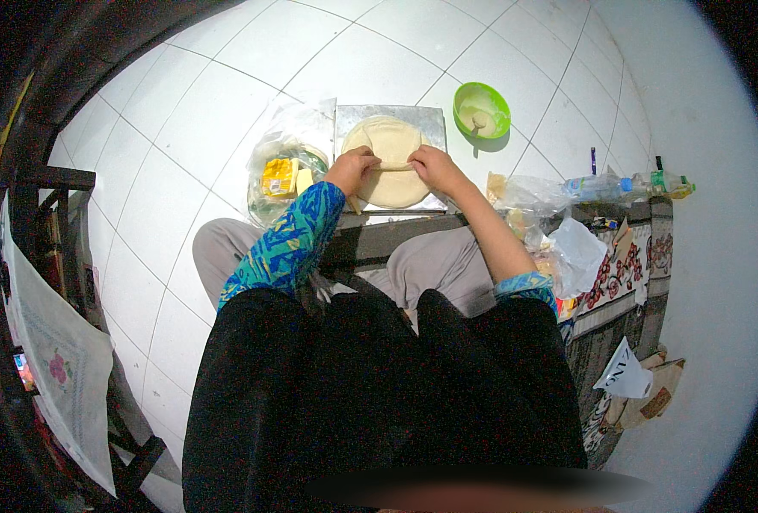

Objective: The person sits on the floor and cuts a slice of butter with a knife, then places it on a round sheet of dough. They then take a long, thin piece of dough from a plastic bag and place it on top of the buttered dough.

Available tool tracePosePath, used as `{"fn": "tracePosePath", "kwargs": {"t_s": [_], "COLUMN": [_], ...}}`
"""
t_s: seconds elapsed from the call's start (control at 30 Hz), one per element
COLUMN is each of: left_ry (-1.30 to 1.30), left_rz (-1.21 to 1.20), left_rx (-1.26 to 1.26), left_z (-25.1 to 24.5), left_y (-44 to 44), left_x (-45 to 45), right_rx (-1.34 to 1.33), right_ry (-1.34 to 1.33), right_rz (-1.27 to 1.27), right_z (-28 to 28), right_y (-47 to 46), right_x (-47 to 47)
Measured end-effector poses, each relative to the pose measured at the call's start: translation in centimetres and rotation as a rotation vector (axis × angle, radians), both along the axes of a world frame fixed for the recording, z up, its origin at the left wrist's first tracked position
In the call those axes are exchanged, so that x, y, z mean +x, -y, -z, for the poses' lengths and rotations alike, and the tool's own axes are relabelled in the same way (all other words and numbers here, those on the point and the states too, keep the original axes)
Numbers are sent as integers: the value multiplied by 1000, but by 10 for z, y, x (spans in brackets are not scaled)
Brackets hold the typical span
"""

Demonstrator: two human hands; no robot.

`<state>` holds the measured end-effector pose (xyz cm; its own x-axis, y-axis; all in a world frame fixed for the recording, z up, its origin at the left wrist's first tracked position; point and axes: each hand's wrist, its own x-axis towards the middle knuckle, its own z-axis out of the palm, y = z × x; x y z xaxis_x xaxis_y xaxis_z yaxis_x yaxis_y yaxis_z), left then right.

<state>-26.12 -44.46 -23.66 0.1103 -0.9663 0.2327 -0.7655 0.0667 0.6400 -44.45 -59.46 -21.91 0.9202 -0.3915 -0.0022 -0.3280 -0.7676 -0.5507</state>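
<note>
A flattened round of pale dough (394, 189) lies on a square metal tray (435, 118) on the floor before me. Its far part is folded toward me, and the folded edge crosses the middle of the round. My left hand (355, 168) pinches the left end of that edge between thumb and fingers. At the right end, my right hand (435, 168) pinches the same edge. The underside of the dough is hidden.
Left of the tray, a clear plastic bag (257, 199) holds a yellow-wrapped block (279, 177). Beyond it on the right stands a green bowl (498, 128) with a spoon (478, 122) in it. Plastic bottles (600, 186) and a white plastic bag (578, 250) lie to my right.
</note>
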Motion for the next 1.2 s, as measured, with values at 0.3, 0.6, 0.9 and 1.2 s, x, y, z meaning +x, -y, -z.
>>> {"fn": "tracePosePath", "kwargs": {"t_s": [0.3, 0.6, 0.9, 1.2], "left_ry": [52, -183, -210, -116], "left_rz": [5, -127, -170, -109], "left_rx": [47, 14, 126, 32], "left_z": [3, 1, -4, 3], "left_y": [10, 13, 17, 17], "left_x": [12, 13, 18, 22], "right_rx": [59, 26, -13, -327], "right_ry": [-19, 65, 142, 174], "right_rz": [60, 113, 141, -8], "right_z": [-6, -9, -5, -2], "right_y": [0, -5, -9, -12], "right_x": [4, 4, 3, -2]}}
